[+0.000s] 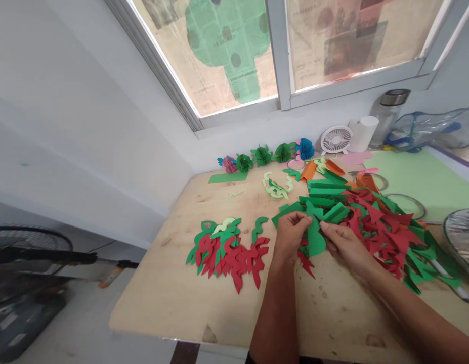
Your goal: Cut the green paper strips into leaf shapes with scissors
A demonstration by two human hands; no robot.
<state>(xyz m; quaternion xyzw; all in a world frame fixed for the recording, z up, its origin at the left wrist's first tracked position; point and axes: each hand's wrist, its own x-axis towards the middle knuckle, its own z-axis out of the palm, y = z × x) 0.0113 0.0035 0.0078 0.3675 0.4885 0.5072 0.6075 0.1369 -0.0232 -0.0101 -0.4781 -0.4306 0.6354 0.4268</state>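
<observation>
A green paper cut-out (315, 238) with a rounded lower end is held up over the table between my two hands. My left hand (292, 228) pinches its upper left edge between thumb and fingers. On the other side my right hand (342, 243) has closed fingers at the cut-out's right edge. Just behind and to the right lies a heap of red paper scraps (386, 230) mixed with folded green paper pieces (329, 191). Left of my hands, wavy red paper cut-outs (236, 260) lie in a loose pile with green wavy cut-outs (204, 233).
Several honeycomb paper figures (262, 155) line the wall. A small white fan (336, 139), a bottle (389, 116) and a clear plastic container (435, 129) stand at the back right. Pink-handled scissors (367, 171) lie beyond the scraps; pale green cut-outs (275, 188) sit mid-table.
</observation>
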